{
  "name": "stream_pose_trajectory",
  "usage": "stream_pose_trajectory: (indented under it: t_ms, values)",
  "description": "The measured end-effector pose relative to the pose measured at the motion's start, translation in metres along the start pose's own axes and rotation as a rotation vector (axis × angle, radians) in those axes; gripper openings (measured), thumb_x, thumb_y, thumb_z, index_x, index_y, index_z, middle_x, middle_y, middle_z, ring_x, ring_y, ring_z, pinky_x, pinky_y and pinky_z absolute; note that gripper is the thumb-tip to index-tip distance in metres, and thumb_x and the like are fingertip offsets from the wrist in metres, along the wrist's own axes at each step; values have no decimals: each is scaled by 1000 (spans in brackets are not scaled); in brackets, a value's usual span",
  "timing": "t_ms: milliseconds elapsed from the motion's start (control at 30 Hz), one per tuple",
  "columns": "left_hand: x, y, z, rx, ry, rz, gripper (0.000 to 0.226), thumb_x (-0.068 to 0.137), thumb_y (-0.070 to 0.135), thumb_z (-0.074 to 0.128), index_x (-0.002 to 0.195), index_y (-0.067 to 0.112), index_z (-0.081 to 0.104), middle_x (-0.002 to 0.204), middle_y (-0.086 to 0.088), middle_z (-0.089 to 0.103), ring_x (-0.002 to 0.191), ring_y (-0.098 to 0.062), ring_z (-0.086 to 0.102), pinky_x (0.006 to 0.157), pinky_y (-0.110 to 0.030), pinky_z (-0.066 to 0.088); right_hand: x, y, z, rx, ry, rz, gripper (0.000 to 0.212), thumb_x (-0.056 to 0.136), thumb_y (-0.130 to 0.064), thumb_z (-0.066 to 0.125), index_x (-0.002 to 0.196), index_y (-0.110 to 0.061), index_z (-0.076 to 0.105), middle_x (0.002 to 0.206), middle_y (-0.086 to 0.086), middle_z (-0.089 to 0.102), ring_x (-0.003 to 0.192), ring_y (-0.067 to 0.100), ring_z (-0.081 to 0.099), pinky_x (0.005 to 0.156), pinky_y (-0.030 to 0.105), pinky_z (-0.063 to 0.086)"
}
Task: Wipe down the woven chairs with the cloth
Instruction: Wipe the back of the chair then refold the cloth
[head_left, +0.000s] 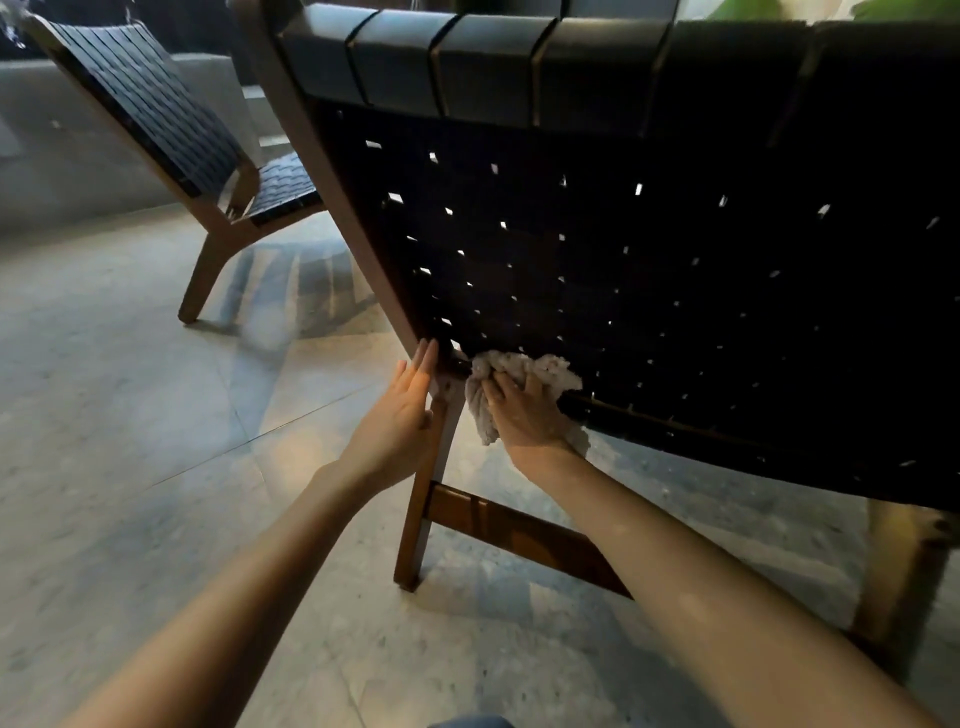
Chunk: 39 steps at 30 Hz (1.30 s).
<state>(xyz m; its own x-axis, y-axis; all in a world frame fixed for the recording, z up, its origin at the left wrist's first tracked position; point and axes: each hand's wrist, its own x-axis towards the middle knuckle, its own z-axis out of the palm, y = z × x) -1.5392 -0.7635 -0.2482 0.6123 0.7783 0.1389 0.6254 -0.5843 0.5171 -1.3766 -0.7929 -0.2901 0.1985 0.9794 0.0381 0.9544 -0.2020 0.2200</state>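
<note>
Head view looks down at the back of the near woven chair (623, 249), and everything in play sits at its lower left corner. The cloth (548, 370) is bunched against the dark weave just above the chair's bottom rail. The right hand (524, 415) grips it, fingers curled into the folds, with a tail of fabric hanging below the palm. The left hand (408, 402) lies flat, fingers straight and together, against the wooden side rail (358, 218) where it meets the rear leg (421, 519); it seems to be bracing the chair rather than wiping.

From the cloth, almost the whole woven panel spreads up and to the right. The bottom rail's long axis runs down to the right, away from the corner. The right hand is the nearer one to that surface, so the next stroke probably sweeps rightward along the rail or climbs the straps. A second woven chair (156, 114) stands well beyond the near chair's left side, on the same stone floor (130, 415).
</note>
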Motion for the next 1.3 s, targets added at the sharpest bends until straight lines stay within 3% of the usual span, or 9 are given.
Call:
stream_pose_trajectory:
  t_ms: [200,367,500,700,900,1033,1100,1167,1300]
  values:
    - [2,40,30,54,-102,33,77,94,-4,38,151,23,-8,158,4,-13,146,-22,-4,117,-44,21,-58,47,4,-42,-65,51,65,97,-20,47,152,-15,12,159,7,10,140,41,17,111,55,27]
    - [2,74,61,26,-177,143,72,98,5,38,150,25,-8,157,8,-13,146,-18,-6,115,-32,16,-105,88,8,-75,-172,117,75,96,-25,52,153,-19,4,160,3,-1,143,41,6,111,55,30]
    - [0,101,85,-28,-255,205,71,98,5,38,150,24,-8,157,9,-12,146,-14,-7,117,-32,14,-145,129,14,-31,-179,241,65,99,-21,44,152,-17,8,160,4,7,139,39,20,111,47,31]
    - [-3,144,120,-11,-343,284,71,98,7,37,150,24,-8,158,11,-11,145,-13,-7,118,-32,17,-216,201,22,30,-293,528,68,97,-18,47,153,-19,7,159,6,8,144,35,15,114,50,23]
    - [-3,188,151,35,-412,335,72,98,6,37,150,23,-8,158,10,-11,146,-13,-6,113,-38,29,-290,257,35,120,-444,652,44,103,-19,32,146,-10,29,154,8,26,141,25,26,115,33,21]
    - [1,210,163,89,-425,340,72,98,9,39,151,22,-8,158,7,-11,146,-15,-6,117,-40,19,-336,248,23,57,-24,420,59,92,-1,48,148,-11,31,157,9,23,146,25,15,117,31,-4]
    - [4,219,166,128,-421,333,73,97,10,41,151,21,-7,159,5,-9,146,-16,-5,117,-40,19,-344,241,0,17,100,382,61,86,6,54,144,-7,39,152,13,35,138,31,34,116,40,19]
    - [7,222,167,156,-418,322,72,97,10,41,151,21,-5,159,1,-6,147,-19,-3,117,-41,19,-346,240,-32,-105,182,371,59,81,5,56,138,-5,47,143,15,47,121,32,52,96,40,44]
    - [12,218,169,221,-399,310,74,96,11,43,151,20,-5,160,-3,-5,147,-24,-4,117,-43,18,-351,250,-88,-197,386,464,48,94,-1,44,142,-4,43,147,15,42,99,30,53,79,35,45]
